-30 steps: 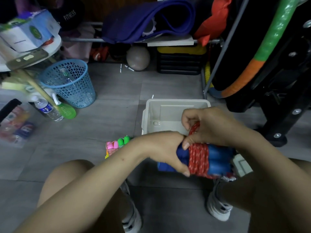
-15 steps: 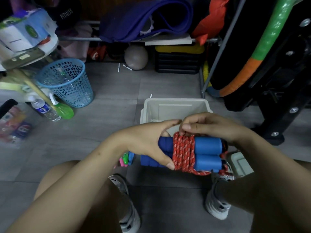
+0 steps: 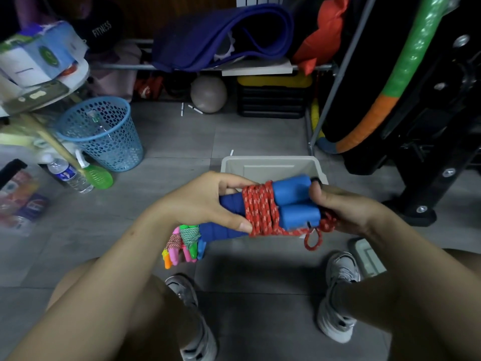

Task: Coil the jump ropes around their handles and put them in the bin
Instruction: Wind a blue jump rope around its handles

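Note:
A red jump rope [image 3: 260,207] is coiled around its two blue foam handles [image 3: 294,201], which lie side by side. My left hand [image 3: 203,201] grips the handles' left ends, thumb against the coil. My right hand [image 3: 346,207] holds the right ends and the rope's loose end, and a small loop [image 3: 312,238] hangs below. The bundle hovers over the near edge of a white plastic bin [image 3: 270,165] on the floor. Other jump ropes with pink, green and orange handles [image 3: 182,246] lie coiled on the floor under my left wrist.
A blue mesh basket [image 3: 104,134], a water bottle [image 3: 67,174] and a green spray bottle [image 3: 96,174] stand at left. A ball [image 3: 208,93], a black crate [image 3: 273,100] and a shelf lie behind. Gym gear fills the right. A white lid [image 3: 367,259] lies by my right shoe.
The bundle rose and tilted. My right hand slid from on top of the coil to the handles' right ends, and a small rope loop now hangs free.

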Demonstrator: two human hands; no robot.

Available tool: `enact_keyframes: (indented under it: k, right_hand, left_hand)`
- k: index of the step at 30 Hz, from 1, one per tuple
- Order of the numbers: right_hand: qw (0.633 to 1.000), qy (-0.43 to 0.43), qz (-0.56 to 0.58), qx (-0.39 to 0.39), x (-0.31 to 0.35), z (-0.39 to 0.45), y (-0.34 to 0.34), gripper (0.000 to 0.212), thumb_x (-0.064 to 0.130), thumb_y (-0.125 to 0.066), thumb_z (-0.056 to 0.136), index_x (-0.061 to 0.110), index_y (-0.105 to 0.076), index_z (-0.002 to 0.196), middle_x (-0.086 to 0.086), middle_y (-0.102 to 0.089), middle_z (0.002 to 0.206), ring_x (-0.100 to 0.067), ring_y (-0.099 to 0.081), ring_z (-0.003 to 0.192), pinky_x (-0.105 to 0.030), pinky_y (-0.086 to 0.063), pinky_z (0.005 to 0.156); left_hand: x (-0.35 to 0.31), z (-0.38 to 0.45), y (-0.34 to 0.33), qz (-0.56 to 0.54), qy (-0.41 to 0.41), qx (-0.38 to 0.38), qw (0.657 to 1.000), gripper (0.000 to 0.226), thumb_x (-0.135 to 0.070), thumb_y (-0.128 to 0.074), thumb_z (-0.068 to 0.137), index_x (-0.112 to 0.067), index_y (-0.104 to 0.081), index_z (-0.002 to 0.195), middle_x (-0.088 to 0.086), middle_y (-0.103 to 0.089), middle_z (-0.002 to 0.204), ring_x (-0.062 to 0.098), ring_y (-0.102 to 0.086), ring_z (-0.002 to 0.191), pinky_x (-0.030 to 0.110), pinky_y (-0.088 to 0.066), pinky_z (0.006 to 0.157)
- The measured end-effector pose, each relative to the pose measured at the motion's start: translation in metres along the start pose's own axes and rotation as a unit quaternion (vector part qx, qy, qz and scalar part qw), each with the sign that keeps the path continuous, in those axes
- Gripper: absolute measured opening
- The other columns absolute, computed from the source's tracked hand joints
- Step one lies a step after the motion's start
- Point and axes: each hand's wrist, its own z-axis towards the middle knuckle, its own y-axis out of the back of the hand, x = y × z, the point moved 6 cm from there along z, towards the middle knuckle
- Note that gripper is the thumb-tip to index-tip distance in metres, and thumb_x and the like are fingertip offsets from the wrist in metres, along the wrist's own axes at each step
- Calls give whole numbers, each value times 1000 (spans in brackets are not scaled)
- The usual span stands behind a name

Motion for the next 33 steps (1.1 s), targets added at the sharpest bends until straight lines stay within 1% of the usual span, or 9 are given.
enact_keyframes:
  k: [5, 10, 12, 15, 18, 21, 24, 29, 33]
  right_hand:
    - [995, 58, 68, 37, -1, 6, -6, 79, 61, -81, 55, 2, -57, 102, 0, -49, 66, -8, -37, 57, -25, -21, 55]
    - [991, 109, 60, 42, 2, 7, -8, 93, 76, -64, 61, 2, -51, 117, -3, -62, 90, -9, -37, 62, -21, -27, 55]
    - [992, 128, -16, -12, 3, 6, -9, 88, 76, -64, 63, 2, -56, 110, 0, -55, 79, -8, -33, 59, -18, -26, 54]
    - [976, 153, -118, -101, 7, 5, -11, 42, 49, -69, 75, 14, -62, 97, 14, -58, 62, 2, -48, 56, -9, -38, 55]
    - [951, 163, -182, -190, 6, 8, -8, 2, 22, -60, 90, 23, -62, 91, 27, -60, 61, 10, -53, 60, -4, -39, 60]
    - [929, 166, -217, -251, -1, 12, -6, 8, 36, -62, 81, 29, -62, 84, 18, -64, 69, 4, -52, 66, -14, -44, 64]
    - [925, 166, -197, -278, -4, 13, -2, 20, 40, -61, 77, 26, -65, 90, -5, -69, 89, -6, -58, 81, -23, -47, 77]
    - [912, 163, -227, -302, -8, 17, -3, 32, 46, -59, 75, 25, -64, 98, 4, -71, 91, -3, -64, 85, -19, -49, 79]
    - [878, 155, -297, -341, -3, 19, -4, 23, 32, -60, 89, 14, -63, 75, 11, -49, 55, 1, -46, 52, -10, -34, 51]
  left_hand:
    - [5, 3, 14, -70, -9, -27, 997, 57, -34, -92, 49, -26, -73, 102, -3, -73, 99, 10, -68, 91, 21, -51, 81]
    - [10, 10, 23, -122, -9, -72, 990, 71, -39, -93, 43, -14, -68, 104, 1, -74, 94, 11, -69, 84, 21, -53, 74]
    - [12, 14, 22, -119, -3, -103, 987, 69, -29, -93, 46, -10, -65, 107, 1, -74, 94, 12, -68, 84, 22, -54, 74]
    - [14, 21, 12, -128, 7, -155, 980, 43, -12, -79, 61, -12, -66, 102, -2, -74, 89, 10, -68, 79, 21, -54, 71]
    - [19, 28, 2, -105, 16, -178, 978, 41, -20, -86, 62, -16, -66, 97, -1, -73, 90, 11, -67, 81, 26, -55, 75]
    - [24, 32, -4, -65, 40, -161, 984, 48, -43, -84, 57, -22, -65, 96, -1, -72, 93, 13, -67, 86, 34, -55, 83]
    - [25, 32, -6, -35, 63, -136, 988, 51, -41, -83, 50, -24, -62, 93, -9, -71, 86, 10, -65, 83, 33, -54, 83]
    - [28, 32, -2, -5, 83, -173, 981, 60, -40, -84, 47, -21, -60, 98, -1, -71, 94, 14, -67, 84, 36, -56, 82]
    - [29, 30, 1, -50, 96, -208, 972, 52, -33, -88, 53, -16, -64, 96, 3, -72, 91, 18, -69, 84, 35, -57, 77]
